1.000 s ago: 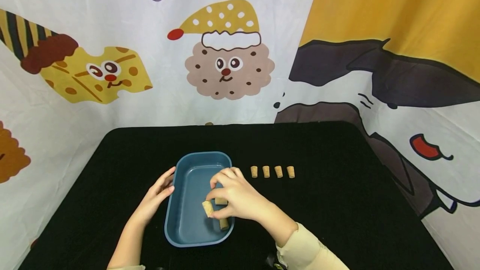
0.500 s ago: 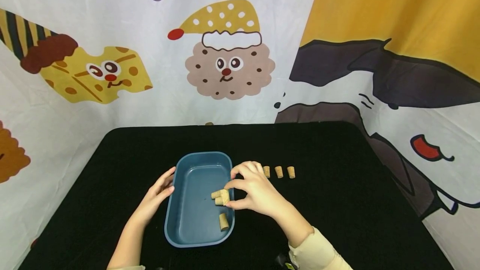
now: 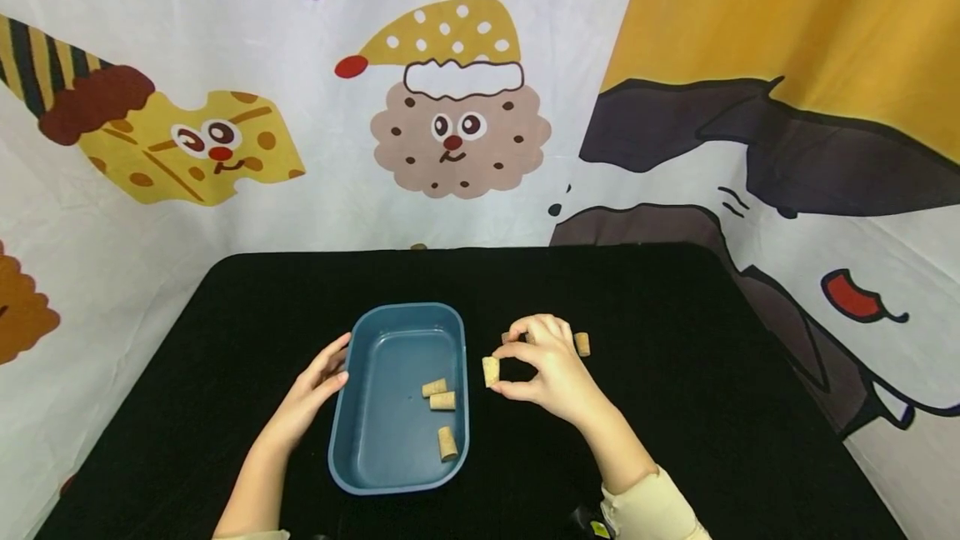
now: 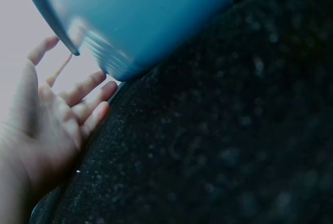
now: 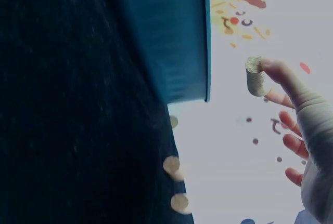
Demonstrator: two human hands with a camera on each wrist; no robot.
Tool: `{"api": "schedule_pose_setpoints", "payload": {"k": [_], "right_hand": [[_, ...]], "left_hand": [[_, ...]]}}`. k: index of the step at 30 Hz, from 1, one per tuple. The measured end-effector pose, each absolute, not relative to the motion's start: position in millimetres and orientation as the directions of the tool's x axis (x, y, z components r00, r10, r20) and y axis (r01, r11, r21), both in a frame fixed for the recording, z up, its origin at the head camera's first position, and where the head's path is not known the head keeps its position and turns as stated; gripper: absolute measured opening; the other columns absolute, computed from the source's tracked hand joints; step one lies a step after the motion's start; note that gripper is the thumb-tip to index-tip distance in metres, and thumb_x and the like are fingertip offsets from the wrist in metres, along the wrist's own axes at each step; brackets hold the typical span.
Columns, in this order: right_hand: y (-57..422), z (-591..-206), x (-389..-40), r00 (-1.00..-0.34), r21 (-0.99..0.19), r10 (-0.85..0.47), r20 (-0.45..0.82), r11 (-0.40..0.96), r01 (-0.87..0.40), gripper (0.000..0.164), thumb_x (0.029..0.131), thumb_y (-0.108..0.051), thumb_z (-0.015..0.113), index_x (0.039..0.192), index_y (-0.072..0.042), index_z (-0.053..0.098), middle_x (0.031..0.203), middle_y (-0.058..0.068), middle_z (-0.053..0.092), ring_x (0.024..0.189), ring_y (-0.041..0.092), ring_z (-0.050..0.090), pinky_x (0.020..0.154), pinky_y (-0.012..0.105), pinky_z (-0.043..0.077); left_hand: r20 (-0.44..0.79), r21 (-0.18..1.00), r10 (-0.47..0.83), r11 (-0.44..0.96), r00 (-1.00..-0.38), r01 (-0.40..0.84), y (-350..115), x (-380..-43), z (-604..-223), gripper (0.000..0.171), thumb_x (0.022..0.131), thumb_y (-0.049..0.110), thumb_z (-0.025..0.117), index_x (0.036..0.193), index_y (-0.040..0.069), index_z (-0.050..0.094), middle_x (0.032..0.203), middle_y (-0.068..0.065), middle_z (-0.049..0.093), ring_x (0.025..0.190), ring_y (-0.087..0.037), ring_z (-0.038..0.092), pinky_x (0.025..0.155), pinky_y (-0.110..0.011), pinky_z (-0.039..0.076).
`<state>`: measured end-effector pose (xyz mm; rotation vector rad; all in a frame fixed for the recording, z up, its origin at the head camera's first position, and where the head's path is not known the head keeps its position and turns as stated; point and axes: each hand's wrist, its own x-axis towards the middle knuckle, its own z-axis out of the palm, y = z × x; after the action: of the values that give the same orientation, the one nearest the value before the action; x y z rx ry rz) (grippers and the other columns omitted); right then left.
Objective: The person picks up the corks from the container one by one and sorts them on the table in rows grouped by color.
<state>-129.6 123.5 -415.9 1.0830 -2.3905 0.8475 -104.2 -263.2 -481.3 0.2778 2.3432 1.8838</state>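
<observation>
head view: right hand (image 3: 551,372), pinching a tan tapered cork (image 3: 491,372), just cleared the blue rectangular plastic tray (image 3: 382,411)! three corks (image 3: 442,401) remain inside, between hands; left hand (image 3: 311,390) touches the tray.

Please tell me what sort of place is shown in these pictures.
Probably a staged indoor tabletop workspace: it has a black-covered table, a cartoon-printed cloth hung behind it, and a blue tray with corks inside and beside it.
</observation>
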Motion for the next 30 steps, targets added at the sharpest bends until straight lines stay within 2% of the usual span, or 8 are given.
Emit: {"api": "schedule_pose_setpoints", "payload": {"k": [5,10,17,24,30], "right_hand": [[133,-422,-134,-0.654,-0.387,-0.513,0.556,0.537,-0.750,0.028,0.071,-0.034,0.084,0.094,-0.021,0.074,0.105,0.002,0.054,0.106,0.020,0.043,0.090,0.047,0.029],[140,-433,-137,-0.680,-0.382,-0.498,0.538,0.575,-0.723,0.027,0.070,-0.034,0.085,0.092,-0.023,0.075,0.104,-0.002,0.053,0.103,0.017,0.043,0.087,0.045,0.030],[148,-449,-144,-0.706,-0.376,-0.506,0.496,0.608,-0.700,0.027,0.070,-0.035,0.085,0.091,-0.021,0.074,0.103,0.002,0.056,0.102,0.020,0.044,0.089,0.047,0.029],[152,-463,-148,-0.728,-0.385,-0.508,0.461,0.624,-0.680,0.026,0.070,-0.037,0.084,0.090,-0.024,0.074,0.101,-0.008,0.051,0.102,0.020,0.045,0.086,0.046,0.029],[154,-473,-150,-0.737,-0.362,-0.513,0.441,0.649,-0.669,0.026,0.069,-0.042,0.084,0.089,-0.027,0.074,0.101,-0.010,0.050,0.101,0.016,0.043,0.081,0.042,0.029]], "left_hand": [[0.022,0.976,0.221,0.206,-0.975,0.069,-264,-103,-482,0.056,0.100,0.021,0.048,0.152,0.019,0.026,0.149,-0.022,0.032,0.131,-0.041,0.034,0.099,-0.064,0.030],[0.019,0.977,0.220,0.205,-0.975,0.065,-265,-104,-483,0.056,0.100,0.021,0.048,0.152,0.020,0.026,0.149,-0.022,0.032,0.131,-0.041,0.034,0.100,-0.063,0.030],[0.024,0.978,0.230,0.196,-0.973,0.071,-266,-104,-483,0.055,0.101,0.020,0.047,0.152,0.020,0.027,0.148,-0.021,0.033,0.131,-0.040,0.035,0.100,-0.062,0.031],[0.020,0.978,0.225,0.198,-0.974,0.066,-265,-104,-483,0.055,0.101,0.021,0.047,0.152,0.019,0.027,0.149,-0.022,0.033,0.131,-0.040,0.035,0.100,-0.061,0.031],[0.020,0.978,0.222,0.196,-0.975,0.065,-265,-104,-482,0.055,0.101,0.021,0.047,0.152,0.019,0.027,0.148,-0.022,0.033,0.131,-0.041,0.034,0.100,-0.062,0.031]]}}
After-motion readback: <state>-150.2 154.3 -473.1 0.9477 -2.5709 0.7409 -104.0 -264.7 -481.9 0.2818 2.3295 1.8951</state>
